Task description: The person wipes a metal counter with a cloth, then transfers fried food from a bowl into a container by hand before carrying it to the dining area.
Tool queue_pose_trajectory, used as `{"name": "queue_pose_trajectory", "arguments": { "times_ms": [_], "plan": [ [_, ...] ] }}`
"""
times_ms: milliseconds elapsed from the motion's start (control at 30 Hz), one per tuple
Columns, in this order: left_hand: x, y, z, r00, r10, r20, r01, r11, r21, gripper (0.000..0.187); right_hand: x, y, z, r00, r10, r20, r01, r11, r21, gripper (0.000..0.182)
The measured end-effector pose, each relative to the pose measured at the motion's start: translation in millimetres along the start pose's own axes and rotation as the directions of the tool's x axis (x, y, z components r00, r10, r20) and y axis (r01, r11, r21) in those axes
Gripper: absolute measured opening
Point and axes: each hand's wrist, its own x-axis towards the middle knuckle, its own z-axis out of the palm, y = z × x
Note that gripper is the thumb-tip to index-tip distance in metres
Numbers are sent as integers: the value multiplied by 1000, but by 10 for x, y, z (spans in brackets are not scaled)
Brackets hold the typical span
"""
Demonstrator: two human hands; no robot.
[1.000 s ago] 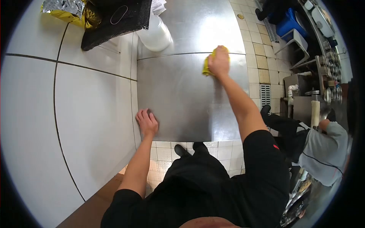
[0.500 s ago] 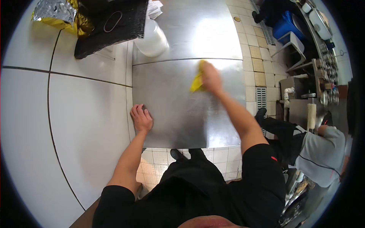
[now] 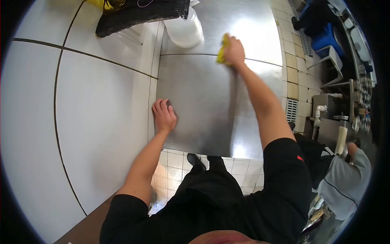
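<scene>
My right hand (image 3: 234,51) grips a yellow cloth (image 3: 223,49), pressed to the steel table (image 3: 195,93) near the seam between its two panels. The cloth is bunched and partly hidden by the fingers. At the table's left edge, by the tiled wall, my left hand (image 3: 164,115) rests with its fingers spread on the metal and holds nothing. A white plastic container (image 3: 185,30) stands on the far panel, beyond my left hand and to the left of the cloth.
A black shelf-like piece (image 3: 142,15) juts from the white wall (image 3: 97,110) at upper left. On the right, across the tiled floor, another person in a grey shirt (image 3: 343,183) is beside a sink and shelves. A white chair (image 3: 329,61) and blue bin (image 3: 327,38) stand farther back.
My right hand has pushed the cloth farther away along the table, up to the panel seam. My left hand stays at the edge. The whole view has shifted slightly.
</scene>
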Motion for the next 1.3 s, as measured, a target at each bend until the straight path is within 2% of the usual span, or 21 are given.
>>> {"name": "queue_pose_trajectory", "arguments": {
  "times_ms": [67, 133, 167, 233, 400, 467, 533, 567, 600, 667, 733, 800, 867, 900, 933, 967, 1033, 1100, 1167, 1267, 1300],
  "plan": [
    [-21, 22, -12, 1000, -3, -10, 2, 1000, -16, 30, -510, -658, -88, 988, -125, -94, 125, 992, -10, 51],
    [-31, 5, 9, 999, 11, -30, -12, 1000, -28, 29, -990, -1105, 44, 977, -125, 175, 104, 987, 125, 56],
    [-54, -26, 39, 999, 21, -41, -23, 999, -31, 29, -1285, -1353, 3, 960, -218, 175, 193, 970, 148, 54],
    [-70, -35, 33, 999, 31, -43, -33, 999, -43, 29, -1882, -1763, -81, 944, -239, 227, 171, 944, 283, 49],
    [-138, -62, -2, 998, 37, -46, -40, 996, -79, 27, -3096, -1843, -646, 822, -492, 287, 340, 828, 446, 51],
    [-139, -116, 68, 998, 25, -64, -35, 986, -164, 25, -3336, -1408, -856, 817, -469, 336, 328, 857, 399, 52],
    [-239, -125, -64, 992, -6, -130, -28, 966, -256, 24, -3406, -784, -1091, 778, -215, 590, -53, 914, 403, 55],
    [-333, -23, -146, 982, -34, -187, -27, 950, -313, 23, -3461, -445, -1128, 924, -153, 351, -5, 912, 410, 53],
    [-422, 81, -230, 968, -65, -244, -31, 928, -370, 23, -3346, -270, -1509, 975, -212, 66, 189, 949, 253, 49],
    [-843, 208, -508, 966, 32, -258, -138, 903, -406, 20, -3305, 138, -1714, 991, 116, -62, -113, 992, 49, 39],
    [-1413, 218, -728, 997, 25, -74, -63, 826, -560, 17, -3148, 109, -1708, 854, 426, -298, -461, 886, -56, 35],
    [-2008, 165, -945, 987, 51, 152, 46, 818, -573, 19, -2920, -29, -1539, 577, 600, -554, -747, 662, -61, 34],
    [-2574, -108, -1002, 930, 19, 367, 185, 839, -512, 23, -2705, -420, -1235, 533, 710, -461, -760, 641, 109, 37],
    [-2788, -277, -1022, 889, -31, 457, 283, 820, -497, 24, -2669, -614, -906, 671, 537, -511, -577, 811, 94, 41],
    [-2961, -467, -1043, 835, -73, 546, 375, 800, -468, 26, -2644, -879, -588, 794, 262, -549, -363, 928, -83, 46],
    [-3108, -671, -1042, 796, -90, 598, 425, 787, -447, 26, -2666, -1496, -700, 874, 328, -359, -342, 939, 25, 51],
    [-3331, -1091, -1072, 703, -121, 701, 521, 759, -391, 28, -2891, -2122, -305, 994, 86, -63, -77, 989, 128, 47],
    [-3435, -1517, -1122, 612, -157, 775, 577, 759, -302, 31, -3229, -2715, -81, 986, -38, 163, 1, 975, 220, 48],
    [-3620, -2154, -985, 572, -157, 805, 573, 779, -255, 35, -3559, -3023, -100, 980, -153, 127, 125, 971, 204, 49],
    [-3621, -2977, -1017, 400, 38, 916, 131, 986, -98, 42, -3867, -2921, -181, 968, -168, 189, 133, 974, 184, 40],
    [-3646, -3404, -791, 149, 39, 988, -17, 999, -37, 45, -4034, -2684, -173, 993, 7, 116, -16, 997, 78, 38]
  ]
}}
